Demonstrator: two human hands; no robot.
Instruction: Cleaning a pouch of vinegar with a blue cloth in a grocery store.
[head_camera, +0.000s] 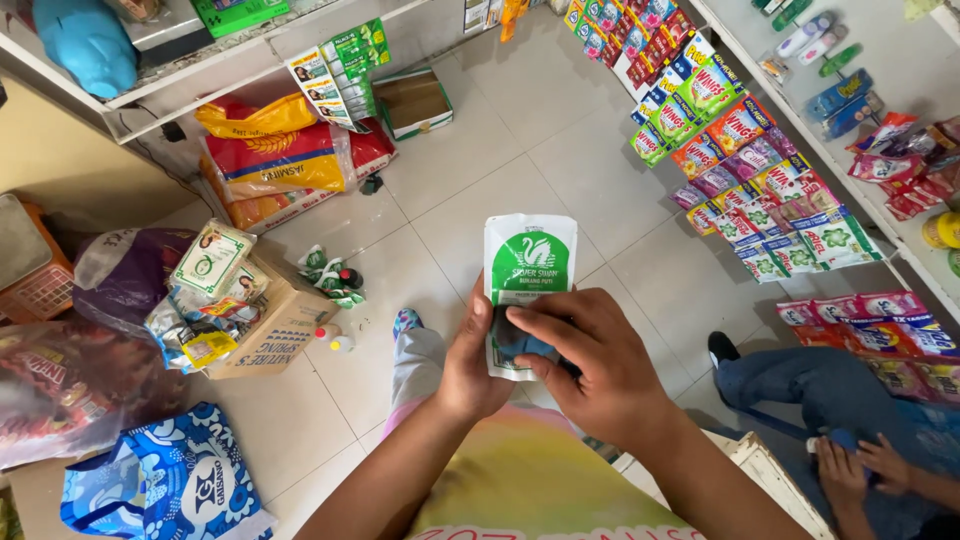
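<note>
My left hand (468, 368) grips the lower left edge of a white pouch (528, 262) with a green round emblem. The pouch stands upright in front of my chest, above the tiled floor. My right hand (592, 358) lies over the pouch's lower half, fingers curled on a small dark blue object (516, 344) pressed against its front. What that dark object is cannot be made out. The top half of the pouch shows fully; its bottom is hidden behind my fingers.
Strips of coloured sachets (742, 170) hang from a white shelf on the right. A cardboard box (268, 330) of packets, rice sacks (282, 160) and bags stand on the left. Another person (850, 420) in jeans crouches at lower right. White floor tiles (560, 140) lie ahead.
</note>
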